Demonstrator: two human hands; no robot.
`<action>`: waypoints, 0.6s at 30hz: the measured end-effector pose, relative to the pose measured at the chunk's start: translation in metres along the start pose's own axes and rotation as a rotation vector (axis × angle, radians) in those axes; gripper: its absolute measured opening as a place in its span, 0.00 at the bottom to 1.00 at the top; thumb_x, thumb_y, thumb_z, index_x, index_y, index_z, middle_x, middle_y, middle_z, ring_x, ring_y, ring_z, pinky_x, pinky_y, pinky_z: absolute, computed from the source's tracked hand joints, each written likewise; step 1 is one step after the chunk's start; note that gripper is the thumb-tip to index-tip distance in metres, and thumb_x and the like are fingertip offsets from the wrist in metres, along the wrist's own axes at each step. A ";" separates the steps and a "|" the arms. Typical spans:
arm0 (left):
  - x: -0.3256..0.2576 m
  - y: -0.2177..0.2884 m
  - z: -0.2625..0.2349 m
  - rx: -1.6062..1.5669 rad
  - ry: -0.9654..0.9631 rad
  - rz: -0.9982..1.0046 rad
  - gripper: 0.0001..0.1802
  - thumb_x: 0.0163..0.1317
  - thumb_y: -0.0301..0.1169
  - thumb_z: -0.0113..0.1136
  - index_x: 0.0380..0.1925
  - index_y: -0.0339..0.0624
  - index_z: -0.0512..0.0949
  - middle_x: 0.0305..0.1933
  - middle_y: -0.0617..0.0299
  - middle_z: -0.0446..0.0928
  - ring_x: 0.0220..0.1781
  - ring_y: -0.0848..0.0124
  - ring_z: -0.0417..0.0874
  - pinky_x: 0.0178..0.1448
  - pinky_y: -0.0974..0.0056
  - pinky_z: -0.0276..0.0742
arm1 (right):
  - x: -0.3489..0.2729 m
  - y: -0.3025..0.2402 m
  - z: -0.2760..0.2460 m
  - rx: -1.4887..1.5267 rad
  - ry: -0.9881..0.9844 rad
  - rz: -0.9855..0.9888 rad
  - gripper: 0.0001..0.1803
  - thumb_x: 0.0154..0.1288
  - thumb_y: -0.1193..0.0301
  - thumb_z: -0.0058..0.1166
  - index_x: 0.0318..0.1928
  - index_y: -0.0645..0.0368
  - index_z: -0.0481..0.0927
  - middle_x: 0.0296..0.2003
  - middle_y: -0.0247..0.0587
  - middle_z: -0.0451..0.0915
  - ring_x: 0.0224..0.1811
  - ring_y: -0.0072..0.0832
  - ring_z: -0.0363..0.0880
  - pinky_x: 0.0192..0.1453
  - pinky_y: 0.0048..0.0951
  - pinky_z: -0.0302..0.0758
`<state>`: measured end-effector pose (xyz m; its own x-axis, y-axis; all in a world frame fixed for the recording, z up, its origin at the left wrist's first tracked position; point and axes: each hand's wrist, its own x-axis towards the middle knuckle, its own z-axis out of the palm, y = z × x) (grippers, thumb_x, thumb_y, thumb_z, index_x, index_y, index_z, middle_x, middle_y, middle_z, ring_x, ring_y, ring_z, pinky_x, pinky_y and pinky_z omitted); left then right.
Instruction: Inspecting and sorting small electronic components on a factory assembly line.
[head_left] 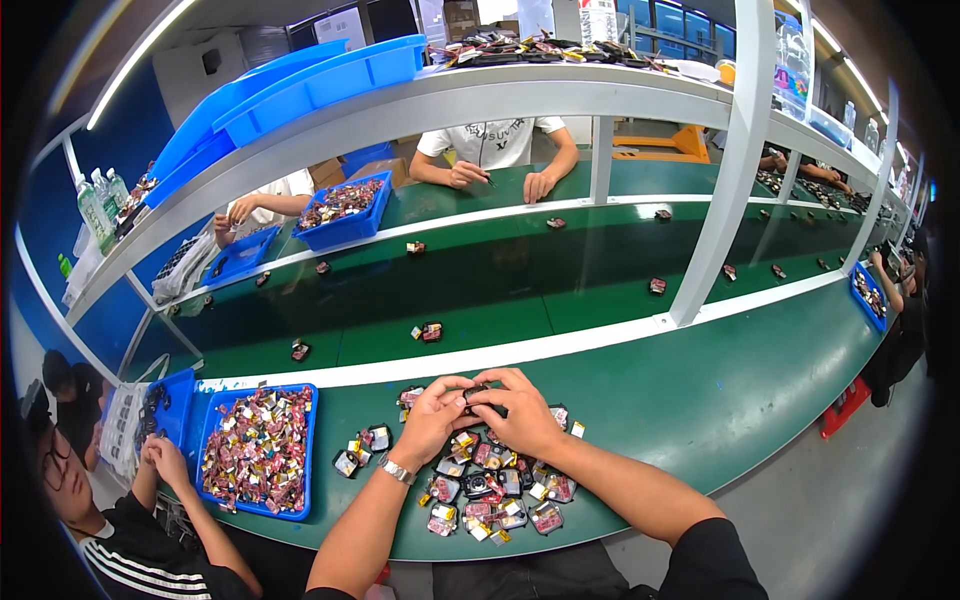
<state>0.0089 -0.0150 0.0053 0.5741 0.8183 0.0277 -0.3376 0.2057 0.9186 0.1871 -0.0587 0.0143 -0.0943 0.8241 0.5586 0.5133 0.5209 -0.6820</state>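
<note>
My left hand [432,418], with a metal watch on its wrist, and my right hand [518,413] meet over the green bench. Between their fingertips they hold a small black casing [477,393], mostly covered by the fingers. Below and around my hands spreads a loose pile of small electronic modules [484,487], with black rims, red circuit boards and silver-and-yellow battery cells. A few more modules [347,462] lie left of my left wrist.
A blue tray [313,440] heaped with red boards stands to the left, beside a co-worker [140,520]. Past a white rail, modules [431,331] sit along a green conveyor. A white post [722,180] rises at right. Other people work across the line.
</note>
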 end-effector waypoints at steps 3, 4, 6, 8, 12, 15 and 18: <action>0.000 -0.001 0.000 -0.008 -0.009 0.003 0.14 0.70 0.25 0.49 0.55 0.37 0.68 0.49 0.54 0.78 0.52 0.67 0.81 0.56 0.60 0.81 | 0.000 0.001 -0.001 0.018 -0.010 0.001 0.08 0.56 0.75 0.59 0.37 0.58 0.85 0.48 0.41 0.78 0.54 0.40 0.74 0.57 0.36 0.72; 0.000 -0.001 -0.001 -0.012 -0.008 0.004 0.14 0.70 0.25 0.50 0.55 0.37 0.68 0.49 0.54 0.78 0.52 0.67 0.81 0.56 0.60 0.81 | 0.000 0.002 -0.001 0.015 -0.003 -0.006 0.08 0.56 0.75 0.59 0.37 0.58 0.85 0.48 0.41 0.78 0.54 0.40 0.74 0.57 0.35 0.73; 0.001 -0.003 -0.002 -0.008 -0.014 0.009 0.14 0.70 0.25 0.50 0.54 0.37 0.68 0.49 0.54 0.78 0.53 0.67 0.81 0.57 0.60 0.81 | 0.000 0.002 -0.001 0.012 0.003 -0.013 0.08 0.56 0.76 0.59 0.37 0.58 0.85 0.49 0.41 0.78 0.54 0.40 0.74 0.56 0.35 0.73; 0.000 -0.005 -0.004 -0.003 -0.020 0.014 0.14 0.70 0.25 0.50 0.54 0.38 0.68 0.49 0.54 0.78 0.53 0.67 0.81 0.57 0.60 0.81 | 0.000 -0.002 0.000 0.013 0.027 -0.048 0.08 0.55 0.76 0.59 0.37 0.59 0.84 0.49 0.41 0.78 0.54 0.40 0.73 0.55 0.36 0.74; -0.001 -0.007 -0.005 -0.007 -0.005 0.036 0.13 0.70 0.26 0.51 0.52 0.38 0.68 0.51 0.52 0.78 0.54 0.66 0.80 0.57 0.59 0.81 | 0.004 -0.009 -0.002 -0.015 0.040 -0.145 0.08 0.54 0.76 0.59 0.37 0.59 0.84 0.50 0.42 0.77 0.55 0.40 0.73 0.55 0.36 0.75; -0.001 -0.005 -0.003 -0.038 -0.003 0.057 0.12 0.70 0.24 0.49 0.52 0.38 0.68 0.53 0.52 0.77 0.55 0.66 0.80 0.59 0.59 0.80 | 0.008 -0.012 -0.005 0.018 0.034 -0.197 0.09 0.53 0.77 0.59 0.37 0.59 0.84 0.51 0.42 0.77 0.56 0.41 0.73 0.56 0.37 0.74; 0.000 -0.005 -0.001 -0.059 -0.024 0.062 0.12 0.70 0.22 0.46 0.53 0.37 0.67 0.55 0.51 0.76 0.56 0.65 0.79 0.60 0.59 0.79 | 0.008 -0.012 -0.010 -0.032 0.034 -0.195 0.09 0.53 0.77 0.59 0.37 0.58 0.84 0.51 0.42 0.77 0.56 0.42 0.73 0.57 0.37 0.73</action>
<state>0.0099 -0.0152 0.0001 0.5685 0.8173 0.0937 -0.4155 0.1869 0.8902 0.1884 -0.0606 0.0317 -0.1661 0.6999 0.6946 0.5151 0.6623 -0.5442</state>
